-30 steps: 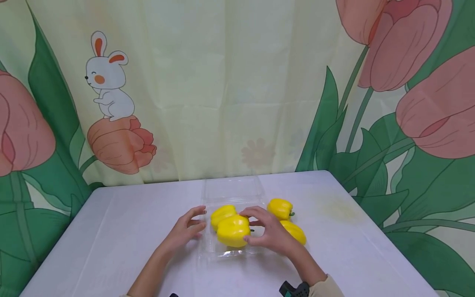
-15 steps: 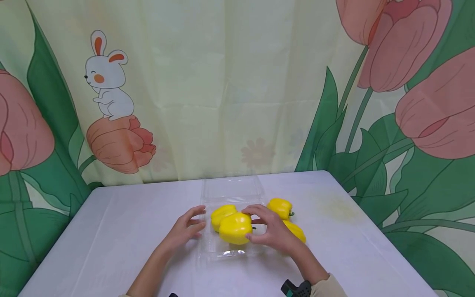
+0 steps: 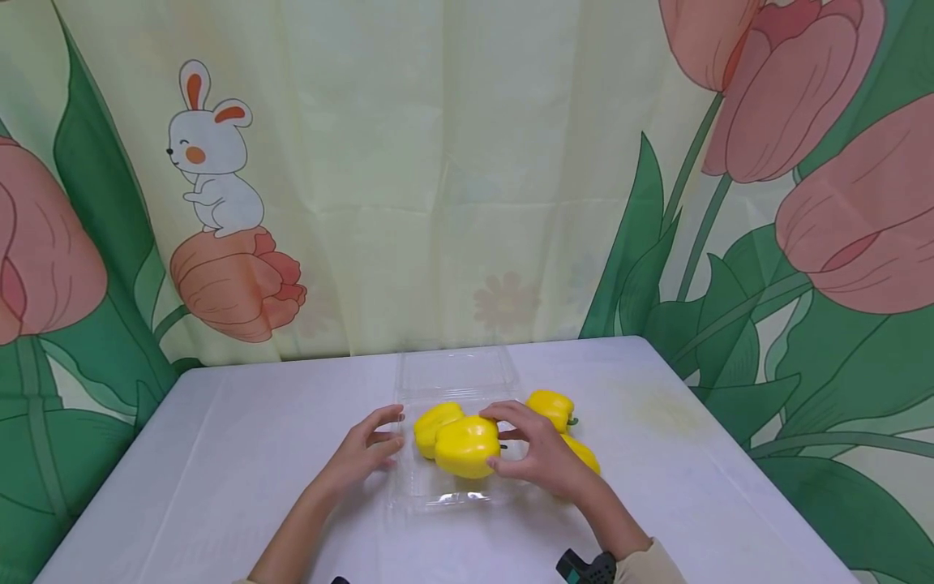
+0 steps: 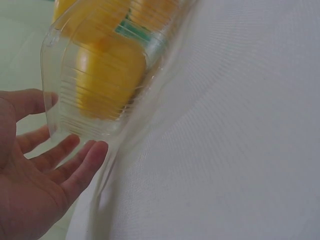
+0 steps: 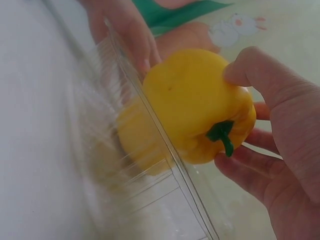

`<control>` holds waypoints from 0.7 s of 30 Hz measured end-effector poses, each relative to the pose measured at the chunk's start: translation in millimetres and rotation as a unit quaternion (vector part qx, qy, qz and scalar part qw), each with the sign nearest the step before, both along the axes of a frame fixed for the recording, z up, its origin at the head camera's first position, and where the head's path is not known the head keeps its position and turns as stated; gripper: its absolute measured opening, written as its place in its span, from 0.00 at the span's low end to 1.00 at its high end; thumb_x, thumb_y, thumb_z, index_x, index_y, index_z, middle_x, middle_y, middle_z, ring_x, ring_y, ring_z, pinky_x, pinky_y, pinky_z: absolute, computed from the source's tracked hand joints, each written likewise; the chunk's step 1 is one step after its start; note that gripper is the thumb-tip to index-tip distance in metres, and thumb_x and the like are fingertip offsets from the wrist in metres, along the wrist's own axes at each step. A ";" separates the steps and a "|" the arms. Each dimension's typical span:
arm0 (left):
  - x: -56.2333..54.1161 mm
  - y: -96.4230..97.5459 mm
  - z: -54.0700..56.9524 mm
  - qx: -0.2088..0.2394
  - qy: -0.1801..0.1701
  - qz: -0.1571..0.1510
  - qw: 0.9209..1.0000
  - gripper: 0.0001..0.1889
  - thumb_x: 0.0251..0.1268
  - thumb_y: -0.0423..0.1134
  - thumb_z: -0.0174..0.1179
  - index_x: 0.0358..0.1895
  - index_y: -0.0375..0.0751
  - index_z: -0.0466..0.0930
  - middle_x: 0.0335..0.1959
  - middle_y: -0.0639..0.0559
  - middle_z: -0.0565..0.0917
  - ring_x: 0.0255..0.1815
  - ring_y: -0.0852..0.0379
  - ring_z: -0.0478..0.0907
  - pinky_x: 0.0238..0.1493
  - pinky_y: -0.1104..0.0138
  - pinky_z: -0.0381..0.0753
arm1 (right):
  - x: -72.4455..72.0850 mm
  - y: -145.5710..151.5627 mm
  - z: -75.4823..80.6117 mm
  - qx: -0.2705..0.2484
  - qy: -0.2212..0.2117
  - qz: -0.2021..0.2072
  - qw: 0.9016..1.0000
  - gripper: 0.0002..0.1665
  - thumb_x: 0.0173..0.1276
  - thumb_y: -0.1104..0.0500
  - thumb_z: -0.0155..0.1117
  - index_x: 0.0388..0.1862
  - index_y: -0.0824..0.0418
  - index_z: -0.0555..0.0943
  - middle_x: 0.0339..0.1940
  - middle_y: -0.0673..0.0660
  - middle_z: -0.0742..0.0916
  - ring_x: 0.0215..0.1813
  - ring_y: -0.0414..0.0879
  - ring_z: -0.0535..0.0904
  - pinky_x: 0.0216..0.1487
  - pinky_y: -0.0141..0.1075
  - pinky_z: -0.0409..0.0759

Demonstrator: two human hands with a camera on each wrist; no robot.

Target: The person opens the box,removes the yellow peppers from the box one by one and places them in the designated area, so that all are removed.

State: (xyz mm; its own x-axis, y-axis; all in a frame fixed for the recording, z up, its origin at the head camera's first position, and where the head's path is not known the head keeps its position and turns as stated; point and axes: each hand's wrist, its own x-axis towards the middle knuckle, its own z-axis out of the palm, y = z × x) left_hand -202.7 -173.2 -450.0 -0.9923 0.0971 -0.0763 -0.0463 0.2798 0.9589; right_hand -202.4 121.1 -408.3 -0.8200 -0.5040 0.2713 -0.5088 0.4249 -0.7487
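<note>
Yellow pepper (image 3: 467,448) is over the clear tub (image 3: 454,496), right hand (image 3: 540,456) gripping it near the stem, probably just for clearance; left hand (image 3: 361,450) is spread at the tub's 9 o'clock, maybe to steady it; two more peppers (image 3: 550,409) lie outside, 2 to 3 o'clock.

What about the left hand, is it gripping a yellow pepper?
No, the left hand has its fingers at the clear container's side, and the right hand holds a yellow pepper.
</note>
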 end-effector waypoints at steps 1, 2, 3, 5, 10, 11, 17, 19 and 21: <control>-0.3 0.0 -0.2 0.001 0.000 -0.001 1.000 0.27 0.67 0.39 0.59 0.69 0.50 0.66 0.67 0.48 0.72 0.60 0.48 0.76 0.46 0.58 0.86 | 0.0 0.2 0.0 0.000 0.001 0.000 1.000 0.33 0.54 0.57 0.74 0.60 0.43 0.76 0.60 0.44 0.79 0.58 0.44 0.78 0.54 0.45 0.83; -0.2 0.0 0.2 0.003 -0.002 -0.001 1.000 0.27 0.67 0.39 0.59 0.69 0.51 0.66 0.67 0.49 0.72 0.60 0.48 0.76 0.46 0.58 0.86 | 0.1 0.5 0.3 0.000 0.000 -0.002 1.000 0.33 0.54 0.57 0.74 0.60 0.43 0.76 0.60 0.44 0.79 0.58 0.43 0.78 0.54 0.45 0.84; -0.3 -0.1 0.0 0.003 -0.001 -0.001 1.000 0.27 0.67 0.39 0.59 0.69 0.51 0.66 0.67 0.48 0.72 0.60 0.48 0.76 0.47 0.58 0.86 | 0.1 0.9 0.3 0.001 0.001 -0.003 1.000 0.33 0.54 0.57 0.74 0.60 0.43 0.76 0.60 0.44 0.79 0.58 0.43 0.78 0.54 0.44 0.84; -0.4 -0.2 -0.3 0.004 -0.001 -0.001 1.000 0.27 0.67 0.39 0.59 0.69 0.51 0.66 0.68 0.48 0.72 0.60 0.48 0.76 0.47 0.58 0.86 | 0.1 1.5 0.5 0.003 0.005 -0.003 1.000 0.33 0.55 0.57 0.74 0.60 0.44 0.75 0.60 0.44 0.79 0.58 0.44 0.78 0.54 0.44 0.84; -0.5 -0.2 -1.2 0.004 -0.001 -0.001 1.000 0.27 0.67 0.38 0.59 0.69 0.51 0.67 0.67 0.48 0.72 0.60 0.48 0.76 0.47 0.58 0.86 | 0.1 3.8 0.3 0.007 0.014 -0.005 1.000 0.32 0.56 0.57 0.74 0.60 0.44 0.75 0.60 0.45 0.79 0.58 0.44 0.78 0.53 0.42 0.84; -0.6 -0.2 -1.5 0.004 -0.001 -0.001 1.000 0.27 0.67 0.38 0.59 0.69 0.50 0.67 0.67 0.48 0.72 0.60 0.48 0.76 0.47 0.58 0.86 | 0.1 4.4 0.4 0.007 0.016 -0.005 1.000 0.32 0.56 0.57 0.74 0.60 0.44 0.75 0.60 0.45 0.79 0.58 0.44 0.78 0.53 0.42 0.84; -1.4 -0.7 -2.9 0.001 0.001 -0.003 1.000 0.26 0.68 0.38 0.58 0.69 0.50 0.66 0.67 0.47 0.72 0.61 0.47 0.76 0.46 0.58 0.86 | 0.1 7.3 0.4 0.005 0.023 -0.006 1.000 0.32 0.55 0.58 0.74 0.60 0.44 0.76 0.60 0.46 0.79 0.58 0.45 0.78 0.53 0.42 0.84; -1.4 -0.9 -3.0 0.002 0.001 -0.003 1.000 0.26 0.68 0.38 0.58 0.69 0.50 0.66 0.67 0.47 0.72 0.61 0.47 0.76 0.46 0.59 0.86 | 0.3 8.0 1.2 0.004 0.026 -0.007 1.000 0.32 0.55 0.59 0.74 0.60 0.45 0.76 0.60 0.46 0.79 0.58 0.45 0.78 0.53 0.42 0.84; -1.5 -0.8 -2.2 0.005 0.000 -0.003 1.000 0.26 0.68 0.38 0.58 0.69 0.50 0.66 0.67 0.47 0.72 0.61 0.47 0.76 0.46 0.59 0.86 | 0.8 8.5 2.6 0.000 0.027 -0.007 1.000 0.32 0.55 0.59 0.73 0.60 0.45 0.76 0.60 0.46 0.80 0.58 0.45 0.78 0.53 0.44 0.84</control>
State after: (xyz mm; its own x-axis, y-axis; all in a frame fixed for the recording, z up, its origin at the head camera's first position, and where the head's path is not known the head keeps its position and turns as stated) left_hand -204.2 -173.9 -452.2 -0.9918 0.1036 -0.0752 -0.0446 0.2707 0.9616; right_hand -201.6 129.6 -405.7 -0.8108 -0.4929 0.3156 -0.5432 0.4329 -0.7194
